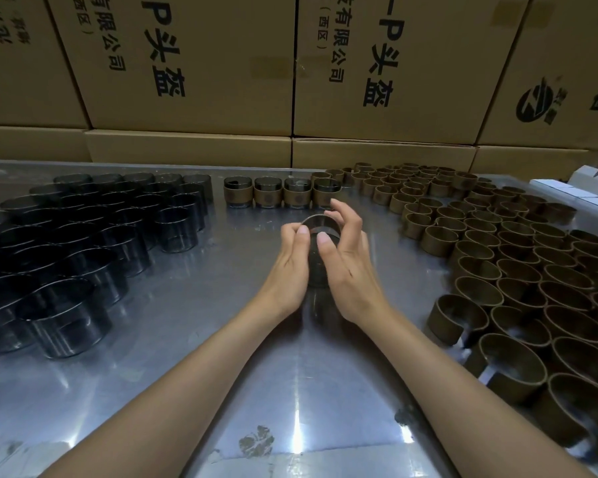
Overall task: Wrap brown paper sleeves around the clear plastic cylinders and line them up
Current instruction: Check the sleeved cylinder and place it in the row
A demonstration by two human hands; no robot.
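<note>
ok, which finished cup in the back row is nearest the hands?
The rightmost sleeved cup of the four in the row, just beyond the right hand; the other three stand further left.

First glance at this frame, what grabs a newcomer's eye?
Both hands, left hand and right hand, grip one clear plastic cylinder at the centre of the steel table. Bare clear cylinders mass on the left and brown paper sleeves on the right. Four sleeved cylinders stand in a row behind the hands, before stacked cardboard boxes.
</note>
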